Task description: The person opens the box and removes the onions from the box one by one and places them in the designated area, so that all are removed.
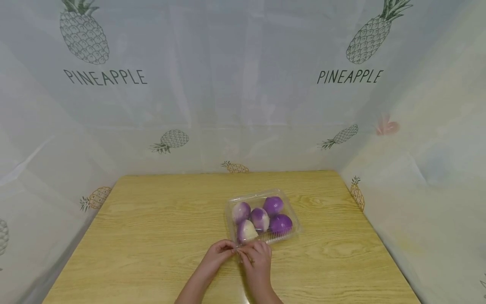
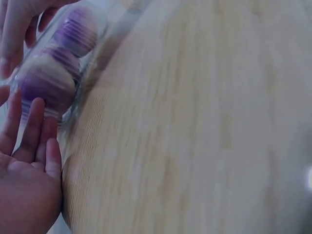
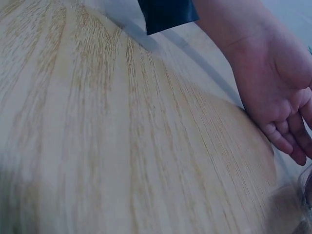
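A clear plastic clamshell box (image 1: 255, 200) stands on the table, holding several round purple-and-white things (image 1: 260, 219) that look like turnips or onions. At its near left corner my left hand (image 1: 219, 255) pinches the box's edge between thumb and index finger. Right beside it, my right hand (image 1: 258, 261) pinches the same corner, the two sets of fingertips almost touching. In the left wrist view the other fingers of the left hand (image 2: 30, 168) stretch loosely near the box. The right hand (image 3: 280, 95) appears in the right wrist view with its fingertips partly cut off.
A wood-grain table (image 1: 163, 211) surrounds the box on all sides. Behind it and along both sides hangs a pale curtain (image 1: 228, 84) printed with pineapples. A dark band (image 3: 168, 14) shows at the wrist in the right wrist view.
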{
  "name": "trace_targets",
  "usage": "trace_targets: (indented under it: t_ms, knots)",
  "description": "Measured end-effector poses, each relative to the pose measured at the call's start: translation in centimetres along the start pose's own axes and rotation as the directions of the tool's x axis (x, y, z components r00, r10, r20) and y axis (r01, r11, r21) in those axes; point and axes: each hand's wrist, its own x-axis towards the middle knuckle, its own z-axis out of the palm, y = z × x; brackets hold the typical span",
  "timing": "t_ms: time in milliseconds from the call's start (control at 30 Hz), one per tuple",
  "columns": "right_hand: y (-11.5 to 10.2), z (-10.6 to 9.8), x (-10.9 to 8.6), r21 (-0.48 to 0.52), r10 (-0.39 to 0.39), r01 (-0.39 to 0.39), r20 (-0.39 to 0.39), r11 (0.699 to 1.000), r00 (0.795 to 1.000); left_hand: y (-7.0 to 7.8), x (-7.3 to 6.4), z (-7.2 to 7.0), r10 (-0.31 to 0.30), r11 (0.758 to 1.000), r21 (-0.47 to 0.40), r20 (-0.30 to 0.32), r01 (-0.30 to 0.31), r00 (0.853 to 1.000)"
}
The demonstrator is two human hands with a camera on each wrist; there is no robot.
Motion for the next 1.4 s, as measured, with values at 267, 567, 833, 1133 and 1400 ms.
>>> trace_targets:
  t_ms: [267,567,833,1133,1400]
  knots:
    - [-0.1,0.0,0.0,-0.016,-0.002,0.002,0.006,1.000,1.000,0.1,0.1,0.3,-0.018,0.999,0.047,-0.046,0.020,0.999]
    - [-0.3,0.4,0.6,-0.048,0.003,-0.003,0.006,0.999,1.000,0.6,0.0,0.2,-0.048,0.997,0.053,-0.051,0.050,0.998]
    - [-0.9,0.7,0.4,-0.100,0.027,-0.023,0.034,0.995,0.999,0.7,-0.3,0.1,-0.050,0.999,0.006,-0.027,0.051,0.998]
    - [-1.0,1.3,0.4,-0.063,0.034,-0.032,0.028,0.997,0.999,0.1,0.1,-0.1,-0.011,0.999,-0.047,-0.045,0.009,0.999]
    - [-1.2,1.5,0.3,-0.068,0.042,-0.040,0.028,0.997,0.999,0.2,-0.1,0.1,-0.011,0.998,-0.059,-0.054,0.007,0.998]
